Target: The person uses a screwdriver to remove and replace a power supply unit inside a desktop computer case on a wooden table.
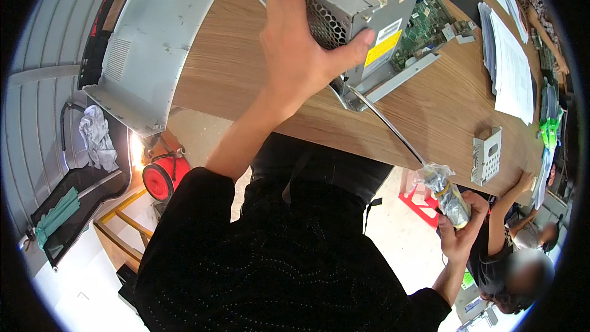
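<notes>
Under the spread fingers of my left hand (301, 49), I have a grey metal box (378, 3) with a honeycomb grille, and this hand is clamped on it: the fingers lie over its upper edge, while the thumb presses at the near corner, close to a yellow label (382, 48). From this camera I cannot tell if the box is lifted or seated. Just beyond the thumb, to its right, I see a green circuit board (424, 31) in an open metal chassis (402, 78), which rests on the wooden table (233, 74). My right hand (462, 227) is well apart from the left one, lower and to its right; it is closed around the handle (452, 200) of a screwdriver (398, 134), and clear plastic is wrapped on this handle. The long shaft goes from the right hand up toward the left one, and its far end reaches the chassis corner just below the left thumb; I cannot tell whether the tip sits in a screw. Near the right hand, above it, a perforated metal bracket (487, 155) stands on the table, and a co-worker's hand (524, 182) is beside the bracket. Well to the left of my left hand lies a pale case cover (147, 43), its hollow side showing.
</notes>
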`<state>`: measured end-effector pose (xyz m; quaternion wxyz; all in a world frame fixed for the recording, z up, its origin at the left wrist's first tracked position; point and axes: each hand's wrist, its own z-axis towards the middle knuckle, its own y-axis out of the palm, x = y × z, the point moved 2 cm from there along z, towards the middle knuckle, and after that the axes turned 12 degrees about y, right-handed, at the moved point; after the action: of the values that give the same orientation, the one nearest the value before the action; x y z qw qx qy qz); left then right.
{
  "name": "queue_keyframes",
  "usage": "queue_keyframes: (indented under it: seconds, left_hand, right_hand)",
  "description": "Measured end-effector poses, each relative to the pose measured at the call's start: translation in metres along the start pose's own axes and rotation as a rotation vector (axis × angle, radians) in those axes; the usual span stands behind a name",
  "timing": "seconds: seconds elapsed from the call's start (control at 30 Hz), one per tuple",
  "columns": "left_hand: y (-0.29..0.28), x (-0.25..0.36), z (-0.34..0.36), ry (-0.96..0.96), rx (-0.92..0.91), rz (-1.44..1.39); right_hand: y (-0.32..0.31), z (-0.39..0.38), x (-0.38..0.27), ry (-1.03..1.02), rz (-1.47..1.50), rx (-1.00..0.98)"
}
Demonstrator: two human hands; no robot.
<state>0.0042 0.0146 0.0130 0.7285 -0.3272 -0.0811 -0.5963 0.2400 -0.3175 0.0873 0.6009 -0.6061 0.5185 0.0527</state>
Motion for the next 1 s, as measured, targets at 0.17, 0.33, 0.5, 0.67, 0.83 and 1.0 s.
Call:
queue_keyframes:
  seconds: [0.17,0.33,0.5,0.67,0.83,1.0]
  left_hand:
    - [0.001,-0.01,0.004,-0.112,0.101,-0.242]
    - [0.0,-0.014,0.0,-0.102,0.066,-0.12]
    - [0.002,-0.008,0.0,-0.156,0.092,-0.212]
    - [0.001,-0.012,-0.002,-0.221,0.126,-0.327]
    - [0.003,-0.009,-0.001,-0.199,0.131,-0.283]
    - [-0.001,-0.007,0.002,0.031,0.042,0.003]
  right_hand:
    - [0.003,0.027,-0.042,0.327,0.229,-0.216]
    - [0.001,0.027,-0.026,0.055,0.137,-0.047]
    - [0.012,0.02,-0.03,-0.242,0.201,0.117]
    - [-0.017,0.015,-0.033,-0.602,-0.253,0.157]
    - [-0.01,0.016,-0.052,-0.552,-0.483,0.292]
    - [-0.008,0.017,-0.056,-0.255,-0.205,0.262]
